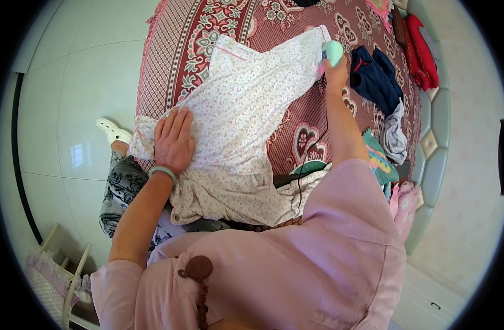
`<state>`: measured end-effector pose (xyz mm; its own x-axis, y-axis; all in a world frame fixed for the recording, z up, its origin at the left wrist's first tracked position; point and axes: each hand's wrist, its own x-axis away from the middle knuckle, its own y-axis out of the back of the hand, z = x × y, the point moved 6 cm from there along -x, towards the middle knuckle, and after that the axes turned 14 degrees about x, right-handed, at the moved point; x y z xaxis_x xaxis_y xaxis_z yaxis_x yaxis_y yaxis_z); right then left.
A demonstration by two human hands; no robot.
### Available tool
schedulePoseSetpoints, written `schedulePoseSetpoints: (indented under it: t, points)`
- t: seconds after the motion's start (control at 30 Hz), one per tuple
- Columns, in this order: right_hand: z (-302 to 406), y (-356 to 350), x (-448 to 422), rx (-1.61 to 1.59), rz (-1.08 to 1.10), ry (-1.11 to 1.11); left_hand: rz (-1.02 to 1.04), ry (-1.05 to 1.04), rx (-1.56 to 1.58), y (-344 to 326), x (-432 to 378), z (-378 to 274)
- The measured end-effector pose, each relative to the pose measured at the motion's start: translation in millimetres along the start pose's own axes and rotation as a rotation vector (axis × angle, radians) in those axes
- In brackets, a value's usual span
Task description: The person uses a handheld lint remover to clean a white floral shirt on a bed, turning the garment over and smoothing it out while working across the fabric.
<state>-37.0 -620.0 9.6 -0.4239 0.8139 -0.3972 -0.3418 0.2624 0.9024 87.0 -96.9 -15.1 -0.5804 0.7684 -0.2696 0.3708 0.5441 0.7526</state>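
Note:
A white garment with a small floral print lies spread over the patterned bedspread, its near part bunched in front of my body. Flat on its left side rests my left hand, palm down, pressing on the cloth. My right hand grips a mint-green handheld appliance at the garment's upper right end, by the pink-trimmed edge. A pinkish glow shows on the fabric beside it. The appliance's underside is hidden. Its thin black cord runs back towards me over the bedspread.
Dark blue clothing lies right of my right hand, with a grey striped cloth and a green patterned cloth nearer me. A padded headboard borders the right side. Tiled floor and a white chair are at left.

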Motion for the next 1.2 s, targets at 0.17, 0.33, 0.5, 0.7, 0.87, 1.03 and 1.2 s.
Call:
schedulePoseSetpoints:
  t: [0.17, 0.33, 0.5, 0.7, 0.87, 1.03, 1.2]
  points:
    - [4, 17, 51, -0.214, 0.115, 0.076, -0.009, -0.008, -0.024, -6, 2, 2]
    - [32, 67, 131, -0.341, 0.249, 0.131, 0.001, 0.001, -0.003, -2, 1, 0]
    - [82, 123, 222, -0.490, 0.354, 0.167, -0.011, -0.025, -0.011, -3, -3, 1]
    - [98, 143, 299, -0.440, 0.474, 0.375, -0.011, -0.025, -0.034, -5, 1, 3]
    - [79, 127, 257, -0.360, 0.410, 0.415, -0.036, -0.034, -0.029, -6, 3, 3]
    - [33, 87, 173, -0.254, 0.130, 0.294, -0.026, -0.034, -0.028, -6, 1, 1]
    - [40, 79, 156, -0.306, 0.152, 0.200, -0.026, -0.038, -0.035, -4, 1, 1]
